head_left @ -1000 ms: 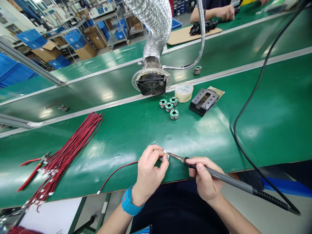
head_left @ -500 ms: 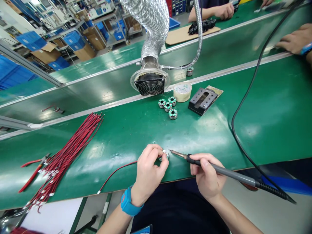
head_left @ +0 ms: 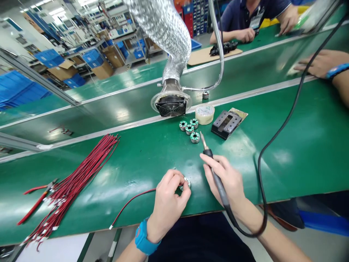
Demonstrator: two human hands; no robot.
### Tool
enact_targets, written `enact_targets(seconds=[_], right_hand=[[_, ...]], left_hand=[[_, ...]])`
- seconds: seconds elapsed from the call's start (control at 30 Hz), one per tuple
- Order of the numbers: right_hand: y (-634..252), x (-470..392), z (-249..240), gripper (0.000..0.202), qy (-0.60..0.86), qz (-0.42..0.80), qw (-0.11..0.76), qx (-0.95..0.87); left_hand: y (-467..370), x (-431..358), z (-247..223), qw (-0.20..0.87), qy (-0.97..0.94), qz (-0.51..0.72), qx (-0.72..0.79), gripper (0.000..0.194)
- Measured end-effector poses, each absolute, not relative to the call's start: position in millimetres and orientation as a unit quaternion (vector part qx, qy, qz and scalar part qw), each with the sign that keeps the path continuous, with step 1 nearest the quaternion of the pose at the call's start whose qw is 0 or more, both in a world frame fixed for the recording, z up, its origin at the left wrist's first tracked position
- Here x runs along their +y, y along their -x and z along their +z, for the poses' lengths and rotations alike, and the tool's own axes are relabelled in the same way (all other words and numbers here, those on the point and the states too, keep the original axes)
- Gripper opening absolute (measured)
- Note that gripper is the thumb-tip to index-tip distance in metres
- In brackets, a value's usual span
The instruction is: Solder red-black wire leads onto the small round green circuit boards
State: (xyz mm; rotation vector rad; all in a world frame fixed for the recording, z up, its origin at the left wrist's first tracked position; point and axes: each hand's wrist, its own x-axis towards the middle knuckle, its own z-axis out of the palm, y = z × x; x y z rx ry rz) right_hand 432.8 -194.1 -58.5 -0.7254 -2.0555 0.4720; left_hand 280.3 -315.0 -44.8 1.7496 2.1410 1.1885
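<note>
Towards the left end of the green desk (head_left: 152, 153), red-handled pliers (head_left: 40, 196) lie open beside a bundle of red wires (head_left: 84, 171). The bundle slants from near the desk's near edge up towards its far edge, with white connectors at the near end. Behind it, past the metal rail (head_left: 131, 125) along the far edge, lies a small part with a red lead (head_left: 64, 131).

A single red wire (head_left: 131, 198) curves from a white connector at the near edge to the left hand (head_left: 171, 193), whose wrist wears a blue band (head_left: 145, 238). The left fingers pinch the wire's end against a small round circuit board (head_left: 187, 183), near the middle of the near edge.

Above the far edge hangs a fan (head_left: 172, 107) on a silver flexible duct (head_left: 174, 40). In front of it stand four round parts with green circuit boards (head_left: 189, 129), beside a roll of clear tape (head_left: 205, 114). Right of the roll is a slotted metal block (head_left: 227, 123).

The right hand (head_left: 227, 178) has its fingers closed round a soldering iron (head_left: 218, 182), its tip pointing at the far edge, just right of the nearest round part. The black cable (head_left: 280, 131) loops over the right forearm and up towards the right. Beyond the rail sits a person (head_left: 245, 18); farther right, another person's hand (head_left: 321, 63) rests near the rail.
</note>
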Motion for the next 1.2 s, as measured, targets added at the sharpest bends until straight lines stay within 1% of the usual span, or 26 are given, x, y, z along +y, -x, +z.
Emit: enact_targets(seconds=[0.07,0.17,0.2,0.27,0.3,0.33,0.4,0.5,0.6,0.63,0.7,0.77,0.83,0.93,1.03,1.2], right_hand=[[-422,-173,-54,0.039,0.302,0.137,0.398,-0.855],[-406,-144,-51,0.046,0.290,0.111,0.345,-0.886],[-401,-136,-51,0.046,0.284,0.104,0.333,-0.893],[-392,-123,-53,0.047,0.275,0.095,0.313,-0.904],[-389,-118,-56,0.046,0.269,0.091,0.308,-0.908],[-386,-113,-59,0.046,0.264,0.088,0.306,-0.911],[-381,-107,-68,0.044,0.255,0.076,0.313,-0.912],[-378,-103,-82,0.043,0.247,0.072,0.331,-0.908],[-375,-102,-91,0.044,0.244,0.086,0.352,-0.899],[-374,-102,-93,0.044,0.243,0.088,0.360,-0.896],[-372,-103,-95,0.046,0.243,0.089,0.372,-0.891],[-371,-104,-95,0.048,0.247,0.086,0.382,-0.886],[-372,-104,-96,0.048,0.245,0.080,0.392,-0.883],[-376,-104,-97,0.046,0.239,0.079,0.395,-0.884],[-378,-105,-99,0.047,0.246,0.092,0.388,-0.884],[-375,-106,-101,0.046,0.245,0.087,0.404,-0.877]], left_hand=[[-279,-315,-45,0.068,-0.584,0.386,0.711,0.018],[-275,-317,-43,0.060,-0.597,0.367,0.711,0.012],[-273,-318,-43,0.055,-0.607,0.352,0.710,0.015],[-266,-321,-43,0.043,-0.640,0.300,0.705,0.033],[-261,-322,-43,0.040,-0.660,0.267,0.702,0.038],[-253,-322,-42,0.040,-0.678,0.232,0.697,0.038],[-228,-318,-39,0.039,-0.699,0.171,0.693,0.029],[-165,-296,-24,0.007,-0.678,0.082,0.730,0.018],[-84,-250,2,-0.063,-0.607,-0.012,0.792,0.020],[-57,-230,11,-0.087,-0.586,-0.025,0.805,0.021],[-12,-187,25,-0.121,-0.572,-0.014,0.811,0.016],[20,-144,30,-0.132,-0.582,0.014,0.802,0.012],[36,-106,24,-0.126,-0.597,0.044,0.791,0.016],[40,-66,1,-0.085,-0.622,0.083,0.774,0.021],[38,-45,-20,-0.039,-0.646,0.121,0.753,0.022],[43,-14,-25,-0.005,-0.649,0.228,0.726,0.032]])
